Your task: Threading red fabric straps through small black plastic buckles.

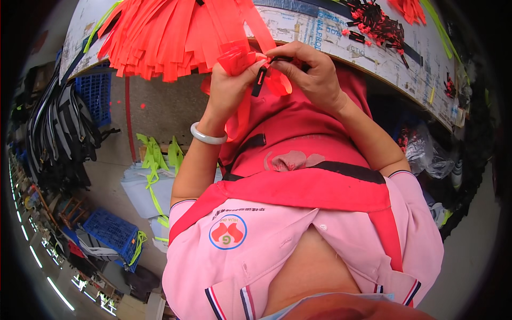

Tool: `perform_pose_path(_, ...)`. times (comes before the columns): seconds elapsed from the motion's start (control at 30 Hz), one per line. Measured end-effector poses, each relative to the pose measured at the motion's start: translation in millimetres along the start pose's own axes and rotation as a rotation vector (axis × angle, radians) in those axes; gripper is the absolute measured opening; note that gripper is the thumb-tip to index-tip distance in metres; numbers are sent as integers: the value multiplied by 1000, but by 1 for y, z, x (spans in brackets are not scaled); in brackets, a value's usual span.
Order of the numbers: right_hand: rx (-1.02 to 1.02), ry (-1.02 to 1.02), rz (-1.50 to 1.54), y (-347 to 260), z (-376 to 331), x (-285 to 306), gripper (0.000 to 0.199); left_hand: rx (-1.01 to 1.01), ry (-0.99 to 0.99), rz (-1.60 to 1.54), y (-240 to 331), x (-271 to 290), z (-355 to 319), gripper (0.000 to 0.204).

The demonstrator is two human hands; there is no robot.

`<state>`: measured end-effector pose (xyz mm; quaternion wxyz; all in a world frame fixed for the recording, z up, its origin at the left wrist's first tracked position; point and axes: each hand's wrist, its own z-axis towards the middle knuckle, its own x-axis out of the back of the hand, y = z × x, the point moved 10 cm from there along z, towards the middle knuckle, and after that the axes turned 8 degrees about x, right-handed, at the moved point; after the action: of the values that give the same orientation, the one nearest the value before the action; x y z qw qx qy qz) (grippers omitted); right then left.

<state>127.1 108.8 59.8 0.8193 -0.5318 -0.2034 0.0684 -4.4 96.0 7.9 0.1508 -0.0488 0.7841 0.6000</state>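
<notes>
My left hand (230, 85) is closed round a bunched bright red-orange webbing strap (234, 58). A small black plastic buckle (260, 80) hangs beside its thumb. My right hand (312, 72) pinches a black plastic piece (280, 60) close to the left fingertips; its exact shape is partly covered by the fingers. A loop of the same strap drops below both hands, in front of my red apron (298, 128). Just beyond the left hand, a thick bundle of red-orange straps (160, 37) fans over the table edge.
On the right of the worn white table (320, 34) lies a heap of small black buckles (378, 26) with red bits. Yellow-green straps (154, 154) lie over sheets on the floor. Black and grey straps (64, 117) hang at left, near blue crates (112, 232). A clear plastic bag (432, 154) sits under the table.
</notes>
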Motion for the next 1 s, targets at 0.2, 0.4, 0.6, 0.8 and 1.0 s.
perform_pose_path(0.2,154,11,6,-7,3,1,19,52,-4,-127,-10,1,0,16)
perform_pose_path(0.4,-475,93,444,40,-22,-7,19,88,-2,-164,-2,-4,-1,18)
perform_pose_path(0.6,-530,-88,378,25,-18,-13,23,163,-17,-199,-2,-3,-5,18)
perform_pose_path(0.8,-561,-87,354,24,-16,-10,21,176,-52,-220,-3,-5,-5,18)
perform_pose_path(1.0,-544,-88,317,27,-17,-7,20,173,-76,-228,-5,-6,-5,18)
